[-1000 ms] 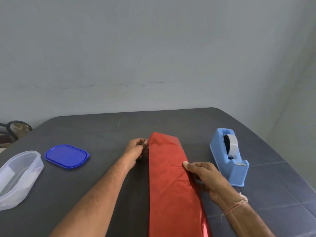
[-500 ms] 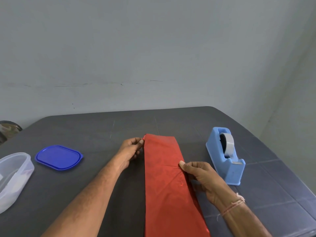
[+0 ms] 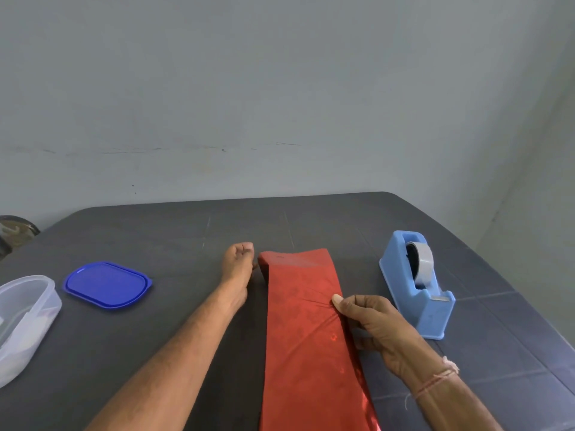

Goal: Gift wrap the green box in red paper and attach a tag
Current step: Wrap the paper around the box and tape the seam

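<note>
The folded red paper [image 3: 306, 331] lies between both hands, its long axis running away from the person. The left hand [image 3: 237, 265] rests closed beside its far corner; the right hand [image 3: 375, 325] pinches its right edge.

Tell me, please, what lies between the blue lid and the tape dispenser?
In the head view, the left hand and red paper lie between blue lid and tape dispenser.

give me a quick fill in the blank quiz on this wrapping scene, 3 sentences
1. The right hand pinches the edge of the ____ paper.
2. The tape dispenser is light ____.
3. The blue lid lies beside a ____ plastic container, off it.

Missing words: red; blue; clear
</note>
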Available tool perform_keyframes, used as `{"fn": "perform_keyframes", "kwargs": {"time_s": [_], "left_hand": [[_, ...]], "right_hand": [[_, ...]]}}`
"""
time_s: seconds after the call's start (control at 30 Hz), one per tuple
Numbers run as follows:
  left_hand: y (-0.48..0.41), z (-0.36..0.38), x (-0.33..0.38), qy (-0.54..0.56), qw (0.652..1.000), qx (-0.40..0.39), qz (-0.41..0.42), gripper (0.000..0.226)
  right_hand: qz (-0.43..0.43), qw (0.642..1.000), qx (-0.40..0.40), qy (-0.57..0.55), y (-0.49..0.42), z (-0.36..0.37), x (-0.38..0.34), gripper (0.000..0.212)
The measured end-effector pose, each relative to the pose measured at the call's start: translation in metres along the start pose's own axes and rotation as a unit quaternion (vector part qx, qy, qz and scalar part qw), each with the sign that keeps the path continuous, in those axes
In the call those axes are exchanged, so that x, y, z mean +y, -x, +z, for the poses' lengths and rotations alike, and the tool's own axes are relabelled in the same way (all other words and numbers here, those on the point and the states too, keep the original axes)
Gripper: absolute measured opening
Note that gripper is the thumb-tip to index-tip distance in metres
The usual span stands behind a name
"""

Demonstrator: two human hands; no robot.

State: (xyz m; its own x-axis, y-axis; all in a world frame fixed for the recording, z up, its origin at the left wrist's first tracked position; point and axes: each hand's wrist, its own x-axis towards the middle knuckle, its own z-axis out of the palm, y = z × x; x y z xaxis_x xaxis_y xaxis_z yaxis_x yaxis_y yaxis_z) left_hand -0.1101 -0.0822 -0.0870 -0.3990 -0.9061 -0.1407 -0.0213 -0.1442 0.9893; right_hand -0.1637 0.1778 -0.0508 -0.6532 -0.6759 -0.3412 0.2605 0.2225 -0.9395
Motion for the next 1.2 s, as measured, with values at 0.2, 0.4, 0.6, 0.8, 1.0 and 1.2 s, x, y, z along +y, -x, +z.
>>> {"fn": "perform_keyframes", "kwargs": {"time_s": [0.2,0.4,0.6,0.8,1.0,1.2], "left_hand": [[0.102,-0.029,0.021,-0.142,0.956,-0.228,0.114,0.055],[0.143,-0.028,0.005,-0.475,0.803,-0.293,0.21,0.11],[0.149,-0.024,0.005,-0.522,0.782,-0.261,0.22,0.109],[0.155,-0.025,0.009,-0.515,0.793,-0.244,0.214,0.104],[0.157,-0.025,0.009,-0.505,0.801,-0.239,0.213,0.1],[0.156,-0.027,0.008,-0.497,0.806,-0.238,0.217,0.104]], "right_hand": [[-0.009,1.0,0.008,-0.014,0.0,0.0,0.005,0.027],[-0.023,0.998,0.013,-0.052,-0.003,0.004,0.016,0.026],[-0.034,0.995,0.032,-0.089,-0.009,0.008,0.026,0.027],[-0.032,0.993,0.052,-0.105,-0.009,0.013,0.027,0.028],[-0.017,0.993,0.055,-0.106,-0.011,0.014,0.027,0.027],[-0.008,0.993,0.073,-0.089,-0.014,0.016,0.025,0.032]]}}
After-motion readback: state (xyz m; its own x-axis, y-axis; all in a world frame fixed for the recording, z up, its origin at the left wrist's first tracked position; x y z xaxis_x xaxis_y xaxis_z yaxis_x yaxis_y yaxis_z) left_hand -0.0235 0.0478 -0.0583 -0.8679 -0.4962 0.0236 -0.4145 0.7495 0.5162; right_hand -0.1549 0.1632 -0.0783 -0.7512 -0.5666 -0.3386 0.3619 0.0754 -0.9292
